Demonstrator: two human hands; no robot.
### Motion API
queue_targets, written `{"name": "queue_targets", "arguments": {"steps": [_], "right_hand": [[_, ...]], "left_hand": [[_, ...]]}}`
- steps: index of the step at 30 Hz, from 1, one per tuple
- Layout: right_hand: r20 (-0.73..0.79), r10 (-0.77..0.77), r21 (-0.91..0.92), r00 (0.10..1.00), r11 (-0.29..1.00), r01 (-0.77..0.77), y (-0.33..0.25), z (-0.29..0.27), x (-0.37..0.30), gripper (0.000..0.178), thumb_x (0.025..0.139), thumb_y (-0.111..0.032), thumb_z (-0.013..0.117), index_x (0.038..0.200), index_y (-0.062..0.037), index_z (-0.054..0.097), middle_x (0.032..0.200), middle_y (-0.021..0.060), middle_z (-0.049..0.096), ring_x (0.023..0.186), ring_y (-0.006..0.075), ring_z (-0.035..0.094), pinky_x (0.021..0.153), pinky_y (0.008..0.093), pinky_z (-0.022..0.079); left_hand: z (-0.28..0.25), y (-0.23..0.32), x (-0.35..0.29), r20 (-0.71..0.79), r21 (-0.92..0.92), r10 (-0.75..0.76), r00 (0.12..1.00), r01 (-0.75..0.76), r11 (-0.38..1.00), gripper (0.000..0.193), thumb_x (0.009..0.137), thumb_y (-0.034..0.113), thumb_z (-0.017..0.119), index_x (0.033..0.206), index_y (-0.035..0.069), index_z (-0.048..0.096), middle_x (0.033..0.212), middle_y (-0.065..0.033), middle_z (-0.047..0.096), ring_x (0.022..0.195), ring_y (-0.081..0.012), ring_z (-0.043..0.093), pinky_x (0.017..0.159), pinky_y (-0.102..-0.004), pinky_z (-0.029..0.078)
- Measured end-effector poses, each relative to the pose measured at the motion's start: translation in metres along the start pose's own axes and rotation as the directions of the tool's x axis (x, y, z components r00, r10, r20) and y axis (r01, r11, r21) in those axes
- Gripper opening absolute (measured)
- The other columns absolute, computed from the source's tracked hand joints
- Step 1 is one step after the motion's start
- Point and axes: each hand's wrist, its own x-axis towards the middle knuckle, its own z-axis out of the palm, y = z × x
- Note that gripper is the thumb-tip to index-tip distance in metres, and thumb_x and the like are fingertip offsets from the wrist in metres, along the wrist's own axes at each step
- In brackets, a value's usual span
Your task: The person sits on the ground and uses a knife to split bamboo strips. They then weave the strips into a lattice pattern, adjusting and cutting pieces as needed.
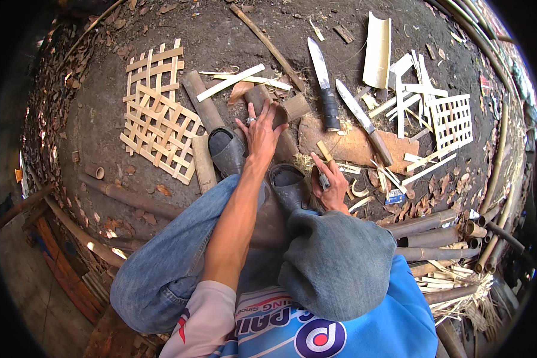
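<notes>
My left hand (261, 136) reaches forward with its fingers spread over a brown length of bamboo (285, 142) between my boots. A ring shows on one finger. My right hand (334, 188) is beside my right boot (289, 182), its fingers curled round something with a small grey metal part that I cannot make out. A short pale bamboo piece (324, 150) shows just past its fingertips. Beyond it, a large knife with a black-wrapped handle (330, 109) and a knife with a wooden handle (378, 147) lie on a flat brown board (319, 142).
Woven bamboo lattices (155, 128) lie on the left, and another small lattice (452, 122) on the right among pale strips. A split bamboo half (377, 53) lies at the far side. Bamboo poles (435, 238) are stacked at the near right. My left boot (225, 150) stands by bamboo pieces.
</notes>
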Motion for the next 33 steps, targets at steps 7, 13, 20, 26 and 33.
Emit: {"name": "queue_targets", "arguments": {"steps": [7, 13, 20, 26, 33], "right_hand": [[0.018, 0.028, -0.015, 0.999, 0.999, -0.028, 0.003, -0.008, -0.023, 0.064, 0.077, -0.014, 0.077, 0.137, -0.03, 0.063, 0.082, 0.0062, 0.048, 0.07, 0.024, 0.056, 0.061, 0.0373, 0.047], [0.054, 0.049, -0.01, 0.997, 0.999, -0.049, -0.016, 0.008, 0.035, 0.065, 0.077, -0.016, 0.075, 0.139, -0.0323, 0.061, 0.085, 0.0065, 0.049, 0.072, 0.0249, 0.058, 0.062, 0.0395, 0.049], [0.071, 0.02, -0.091, 0.997, 0.996, -0.014, -0.001, -0.015, -0.015, 0.071, 0.073, -0.015, 0.076, 0.14, -0.0306, 0.061, 0.081, 0.0053, 0.048, 0.07, 0.0245, 0.058, 0.061, 0.039, 0.049], [0.044, 0.043, -0.054, 0.998, 0.998, -0.04, -0.005, 0.007, 0.031, 0.07, 0.074, -0.015, 0.076, 0.139, -0.0314, 0.061, 0.082, 0.0056, 0.05, 0.069, 0.0252, 0.059, 0.06, 0.0396, 0.05], [0.039, 0.012, -0.077, 0.999, 0.997, -0.009, -0.008, 0.003, 0.024, 0.069, 0.075, -0.017, 0.076, 0.14, -0.0322, 0.06, 0.083, 0.0059, 0.051, 0.069, 0.026, 0.06, 0.061, 0.0393, 0.052]], "left_hand": [[0.003, 0.002, 0.001, 0.009, 0.039, -0.019, 1.0, 0.018, 0.999, 0.066, 0.086, 0.039, 0.074, 0.145, 0.016, 0.053, 0.159, -0.003, 0.041, 0.149, -0.0433, 0.027, 0.11, -0.0766, 0.022], [-0.002, 0.002, 0.002, 0.024, 0.079, -0.039, 0.999, 0.037, 0.996, 0.066, 0.086, 0.041, 0.073, 0.144, 0.017, 0.054, 0.16, -0.0016, 0.04, 0.148, -0.0434, 0.03, 0.108, -0.0745, 0.028], [0.004, -0.002, 0.0, 0.015, 0.088, -0.036, 0.999, 0.035, 0.996, 0.068, 0.087, 0.043, 0.072, 0.146, 0.017, 0.052, 0.158, -0.001, 0.043, 0.147, -0.0433, 0.031, 0.107, -0.0732, 0.03], [-0.004, 0.007, 0.005, 0.042, 0.079, -0.05, 0.998, 0.046, 0.996, 0.069, 0.085, 0.045, 0.073, 0.145, 0.017, 0.053, 0.157, -0.0001, 0.044, 0.147, -0.0431, 0.032, 0.108, -0.0707, 0.031], [0.006, 0.0, 0.003, -0.037, 0.089, -0.016, 0.999, 0.019, 0.996, 0.069, 0.084, 0.046, 0.073, 0.144, 0.017, 0.054, 0.157, 0.0001, 0.044, 0.145, -0.0442, 0.035, 0.107, -0.0696, 0.032]]}}
